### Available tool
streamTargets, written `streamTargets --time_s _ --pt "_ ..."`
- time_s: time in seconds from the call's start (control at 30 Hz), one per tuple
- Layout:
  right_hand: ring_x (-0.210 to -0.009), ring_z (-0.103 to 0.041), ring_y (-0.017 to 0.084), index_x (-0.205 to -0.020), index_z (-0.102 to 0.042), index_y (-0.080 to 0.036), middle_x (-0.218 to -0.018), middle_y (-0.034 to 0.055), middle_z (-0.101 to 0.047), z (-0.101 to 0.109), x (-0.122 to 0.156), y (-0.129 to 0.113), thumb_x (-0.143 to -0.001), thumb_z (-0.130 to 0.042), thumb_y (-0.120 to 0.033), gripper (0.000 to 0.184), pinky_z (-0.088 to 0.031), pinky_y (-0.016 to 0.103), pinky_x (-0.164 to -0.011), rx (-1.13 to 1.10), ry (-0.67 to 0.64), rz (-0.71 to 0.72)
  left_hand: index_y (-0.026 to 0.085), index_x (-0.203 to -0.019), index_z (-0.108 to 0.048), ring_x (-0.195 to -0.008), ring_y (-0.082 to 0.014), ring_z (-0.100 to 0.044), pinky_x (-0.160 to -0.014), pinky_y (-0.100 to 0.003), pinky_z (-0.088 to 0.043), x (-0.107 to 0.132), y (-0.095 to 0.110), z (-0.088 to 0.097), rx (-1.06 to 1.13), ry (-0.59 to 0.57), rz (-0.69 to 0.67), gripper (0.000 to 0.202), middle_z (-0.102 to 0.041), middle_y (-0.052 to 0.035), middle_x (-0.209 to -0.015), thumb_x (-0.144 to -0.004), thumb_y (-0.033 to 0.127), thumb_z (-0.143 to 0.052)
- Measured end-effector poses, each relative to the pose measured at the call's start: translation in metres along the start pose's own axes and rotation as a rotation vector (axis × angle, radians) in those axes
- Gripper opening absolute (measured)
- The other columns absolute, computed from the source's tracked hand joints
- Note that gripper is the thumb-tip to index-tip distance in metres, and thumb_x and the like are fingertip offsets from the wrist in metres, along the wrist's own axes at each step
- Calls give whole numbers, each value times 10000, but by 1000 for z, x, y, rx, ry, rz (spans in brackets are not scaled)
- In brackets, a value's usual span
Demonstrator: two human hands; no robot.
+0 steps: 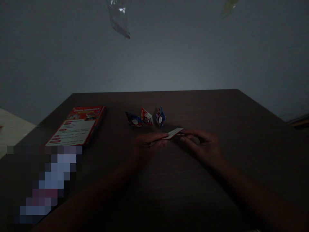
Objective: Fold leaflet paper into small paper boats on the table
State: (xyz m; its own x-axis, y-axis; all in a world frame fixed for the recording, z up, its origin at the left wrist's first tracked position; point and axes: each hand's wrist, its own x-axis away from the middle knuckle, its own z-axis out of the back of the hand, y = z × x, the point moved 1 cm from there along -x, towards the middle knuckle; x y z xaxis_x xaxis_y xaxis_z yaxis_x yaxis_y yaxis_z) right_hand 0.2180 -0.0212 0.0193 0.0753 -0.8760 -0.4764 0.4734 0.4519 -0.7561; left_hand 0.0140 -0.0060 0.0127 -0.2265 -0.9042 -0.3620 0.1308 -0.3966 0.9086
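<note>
Between my two hands, a little above the table, is a small flat folded piece of paper (pixel 174 132), pale on top with a reddish edge. My left hand (pixel 150 143) grips its left end, thumb above and fingers beneath. At its right corner the thumb and fingertips of my right hand (pixel 204 141) are pinched together. Just beyond my hands stand a dark blue folded paper shape (pixel 134 120), a red and white one (pixel 147 116) and a blue one with a white spot (pixel 160 117). The dim light hides fine detail.
A thick red and white book or stack of printed sheets (pixel 76 125) lies at the left of the dark wooden table (pixel 205 106). Below it is a blurred-out pixelated object (pixel 56 174). A clear plastic bag (pixel 119 19) hangs on the wall behind.
</note>
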Motion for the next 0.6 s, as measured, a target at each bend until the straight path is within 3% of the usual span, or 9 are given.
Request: streamTargets --time_s 0.27,0.6 --pt "-784 -687 204 -879 -699 -235 -855 32 -737 -7 4 1 -730 -706 -279 156 -550 336 -735 -101 14 -24 202 -966 -708 -814 -177 -674 -716 -250 -523 0 2 0 -122 -25 -43 258 -723 -58 -950 -709 229 -704" --pt "-772 -686 192 -840 -706 -238 -847 29 -740 -9 3 1 -696 -734 -243 147 -553 332 -735 -252 10 -88 193 -1017 -687 -827 -180 -677 -729 -262 -530 2 1 0 -178 -49 -40 283 -718 -62 -977 -741 253 -673"
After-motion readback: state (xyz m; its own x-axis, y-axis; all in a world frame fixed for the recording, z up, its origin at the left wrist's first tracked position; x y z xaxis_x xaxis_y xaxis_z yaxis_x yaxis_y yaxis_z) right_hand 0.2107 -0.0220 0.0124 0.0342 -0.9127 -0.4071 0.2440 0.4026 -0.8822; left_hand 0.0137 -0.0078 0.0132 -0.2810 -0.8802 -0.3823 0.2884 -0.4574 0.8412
